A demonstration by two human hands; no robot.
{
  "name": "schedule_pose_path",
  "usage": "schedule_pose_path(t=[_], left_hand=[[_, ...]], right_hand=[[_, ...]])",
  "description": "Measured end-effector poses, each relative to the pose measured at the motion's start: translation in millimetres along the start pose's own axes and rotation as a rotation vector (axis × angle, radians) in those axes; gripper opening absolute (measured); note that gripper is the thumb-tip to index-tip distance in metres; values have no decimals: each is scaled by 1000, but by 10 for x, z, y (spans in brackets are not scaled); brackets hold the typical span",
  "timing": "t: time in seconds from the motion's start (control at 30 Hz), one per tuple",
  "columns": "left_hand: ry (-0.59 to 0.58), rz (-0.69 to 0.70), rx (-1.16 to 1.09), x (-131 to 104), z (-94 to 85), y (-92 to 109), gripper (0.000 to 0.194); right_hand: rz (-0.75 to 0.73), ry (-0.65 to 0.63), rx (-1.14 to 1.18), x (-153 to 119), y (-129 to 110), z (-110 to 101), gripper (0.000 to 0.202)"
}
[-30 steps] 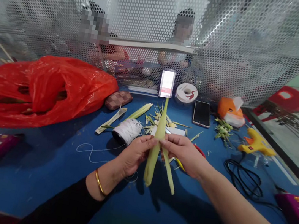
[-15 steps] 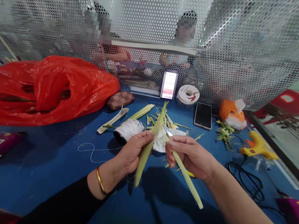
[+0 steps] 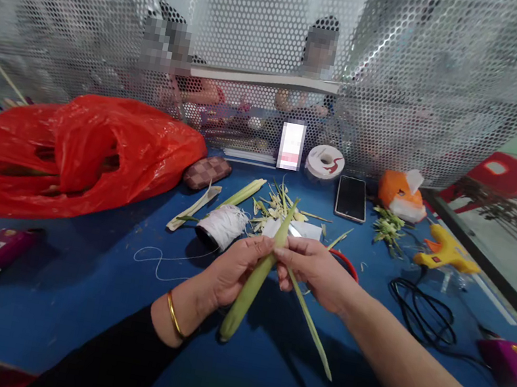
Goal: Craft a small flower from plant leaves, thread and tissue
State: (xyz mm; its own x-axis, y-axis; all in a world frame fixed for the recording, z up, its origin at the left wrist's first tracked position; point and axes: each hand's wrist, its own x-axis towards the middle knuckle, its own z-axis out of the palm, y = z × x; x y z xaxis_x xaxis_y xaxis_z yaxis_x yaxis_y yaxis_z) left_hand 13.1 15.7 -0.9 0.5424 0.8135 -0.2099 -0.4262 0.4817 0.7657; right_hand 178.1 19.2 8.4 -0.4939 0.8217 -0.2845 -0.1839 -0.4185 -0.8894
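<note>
1. Left hand [image 3: 241, 267] clamped on a green stalk [image 3: 246, 298], on the near right side of the white thread spool [image 3: 227, 225]
2. Right hand [image 3: 315, 270] pinches a thin strip [image 3: 313, 328], farther right of the spool; whether strip and stalk are joined is hard to tell
3. Plant scraps [image 3: 265, 209] lie beyond and right of the spool
4. Dark phone [image 3: 352, 198] and yellow glue gun [image 3: 445, 252] lie well right of the spool

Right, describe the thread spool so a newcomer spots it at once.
On the blue table, find the red plastic bag. Between it and the left hand lies the thread spool. Unlike the pale green husk behind it, it is wound white, with a black end.
</note>
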Motion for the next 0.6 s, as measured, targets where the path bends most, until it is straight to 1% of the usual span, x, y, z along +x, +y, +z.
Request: schedule_pose_path(t=[0.03,0.13,0.2,0.37,0.6], left_hand=[[23,10,2,4,-9,-4,34],[174,55,-13,11,-39,-12,31],[245,80,-25,12,-48,-6,30],[286,119,-29,14,-25,35,30],[314,119,-60,37,-42,38,29]], right_hand=[[5,-17,10,1,1,-3,31],[3,-49,69,6,-4,-28,30],[-13,-60,109,5,-23,-46,30],[-57,-88,189,-43,-131,-54,30],[-60,-68,234,-156,-338,-94,31]])
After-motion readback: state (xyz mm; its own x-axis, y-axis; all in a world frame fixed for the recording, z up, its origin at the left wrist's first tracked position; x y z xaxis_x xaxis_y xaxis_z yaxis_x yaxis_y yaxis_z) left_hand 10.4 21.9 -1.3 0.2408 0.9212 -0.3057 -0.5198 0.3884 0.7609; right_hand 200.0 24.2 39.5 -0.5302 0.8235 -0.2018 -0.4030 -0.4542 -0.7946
